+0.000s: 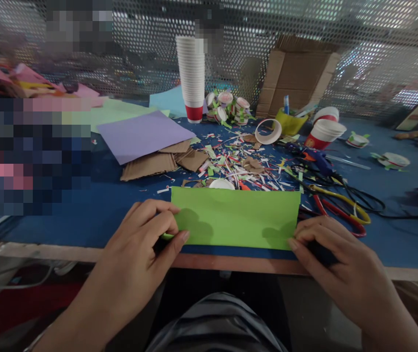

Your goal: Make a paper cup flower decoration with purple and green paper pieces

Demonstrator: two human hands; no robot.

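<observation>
A folded sheet of green paper [236,215] lies flat near the front edge of the blue table [95,210]. My left hand [141,249] pinches its lower left corner between thumb and fingers. My right hand [335,259] presses its fingertips on the lower right corner. Both hands rest at the table's front edge.
Paper scraps [238,164] and cardboard pieces [165,161] litter the middle. A purple sheet [143,134] lies at the left. A tall stack of paper cups [192,78] stands behind, more cups [324,132] at the right. Scissors [337,205] lie beside my right hand. Wire mesh [304,29] backs the table.
</observation>
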